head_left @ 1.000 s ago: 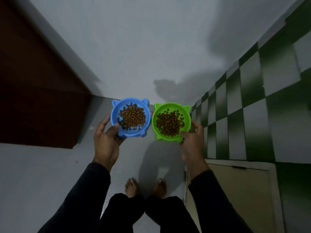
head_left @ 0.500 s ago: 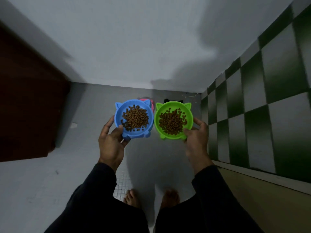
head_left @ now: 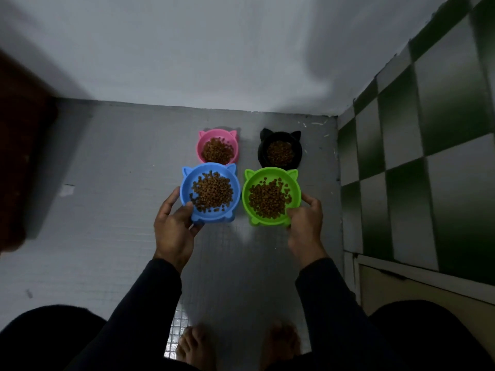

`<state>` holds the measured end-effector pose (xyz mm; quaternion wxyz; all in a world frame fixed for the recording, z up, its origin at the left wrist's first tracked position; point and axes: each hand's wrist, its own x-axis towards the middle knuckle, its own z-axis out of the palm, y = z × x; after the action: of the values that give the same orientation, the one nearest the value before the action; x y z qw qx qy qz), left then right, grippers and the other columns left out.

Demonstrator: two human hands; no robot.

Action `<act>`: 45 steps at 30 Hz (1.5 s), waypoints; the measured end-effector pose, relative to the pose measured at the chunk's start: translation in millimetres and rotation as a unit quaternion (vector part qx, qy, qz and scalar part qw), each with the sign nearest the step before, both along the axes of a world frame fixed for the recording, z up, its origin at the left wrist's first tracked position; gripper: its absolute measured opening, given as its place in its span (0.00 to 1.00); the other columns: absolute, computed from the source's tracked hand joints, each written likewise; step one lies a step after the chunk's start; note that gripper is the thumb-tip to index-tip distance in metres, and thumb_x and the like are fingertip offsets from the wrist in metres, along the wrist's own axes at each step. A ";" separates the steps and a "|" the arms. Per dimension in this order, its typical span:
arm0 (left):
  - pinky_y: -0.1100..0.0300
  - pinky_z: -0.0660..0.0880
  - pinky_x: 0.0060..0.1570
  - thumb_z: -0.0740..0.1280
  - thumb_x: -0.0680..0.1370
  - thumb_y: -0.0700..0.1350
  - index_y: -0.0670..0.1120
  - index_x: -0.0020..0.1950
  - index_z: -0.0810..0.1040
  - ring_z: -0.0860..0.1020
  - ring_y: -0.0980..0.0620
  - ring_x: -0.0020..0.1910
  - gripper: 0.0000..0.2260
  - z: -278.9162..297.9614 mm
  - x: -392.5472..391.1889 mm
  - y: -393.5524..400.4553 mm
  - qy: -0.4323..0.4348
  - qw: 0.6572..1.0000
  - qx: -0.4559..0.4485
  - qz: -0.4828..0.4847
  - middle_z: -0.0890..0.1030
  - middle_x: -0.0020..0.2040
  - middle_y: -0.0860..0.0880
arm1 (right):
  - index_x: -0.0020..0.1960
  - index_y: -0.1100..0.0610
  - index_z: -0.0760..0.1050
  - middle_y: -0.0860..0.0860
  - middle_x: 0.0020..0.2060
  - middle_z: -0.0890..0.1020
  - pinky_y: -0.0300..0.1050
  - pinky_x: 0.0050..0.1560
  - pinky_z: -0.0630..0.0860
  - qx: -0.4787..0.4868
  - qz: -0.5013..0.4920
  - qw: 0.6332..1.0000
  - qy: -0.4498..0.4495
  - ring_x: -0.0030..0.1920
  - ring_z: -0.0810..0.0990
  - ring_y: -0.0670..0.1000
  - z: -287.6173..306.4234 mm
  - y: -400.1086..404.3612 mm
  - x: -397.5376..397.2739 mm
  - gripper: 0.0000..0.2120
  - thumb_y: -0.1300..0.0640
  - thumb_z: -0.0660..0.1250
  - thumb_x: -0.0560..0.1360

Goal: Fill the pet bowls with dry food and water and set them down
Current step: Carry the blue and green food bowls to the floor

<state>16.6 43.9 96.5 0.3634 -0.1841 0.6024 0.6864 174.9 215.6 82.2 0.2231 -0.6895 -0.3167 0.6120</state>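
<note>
My left hand (head_left: 175, 226) grips the near left rim of a blue cat-eared bowl (head_left: 187, 188) full of brown dry food, thumb over the rim. My right hand (head_left: 305, 223) holds a green cat-eared bowl (head_left: 250, 183) of dry food by its near right rim. Both bowls are level, side by side, low over the grey floor. Just beyond them a pink bowl (head_left: 201, 145) and a black bowl (head_left: 263, 151), each with dry food, stand on the floor near the white wall.
A green and white checkered tiled wall (head_left: 417, 156) runs along the right. A dark brown door (head_left: 18, 156) is at the left. My bare feet (head_left: 235, 344) stand on the grey floor (head_left: 120, 210) below the bowls. A beige panel (head_left: 401, 293) lies at lower right.
I have bent lower and the view tilted down. Both hands carried the blue and green bowls down toward the floor, and the pink and black bowls came into full view.
</note>
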 end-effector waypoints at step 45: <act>0.61 0.70 0.51 0.68 0.77 0.39 0.46 0.65 0.83 0.82 0.47 0.52 0.16 -130.8 -8.3 2.1 0.294 0.872 -0.335 -0.202 0.85 0.51 0.45 | 0.47 0.64 0.83 0.62 0.46 0.84 0.43 0.41 0.68 0.096 0.174 0.923 -0.331 0.44 0.81 0.58 -112.9 20.5 25.3 0.10 0.62 0.64 0.78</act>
<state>8.2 46.0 -34.3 0.2163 0.0409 0.8995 0.3774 200.1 236.1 -30.7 0.0606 -0.7620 -0.5445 0.3451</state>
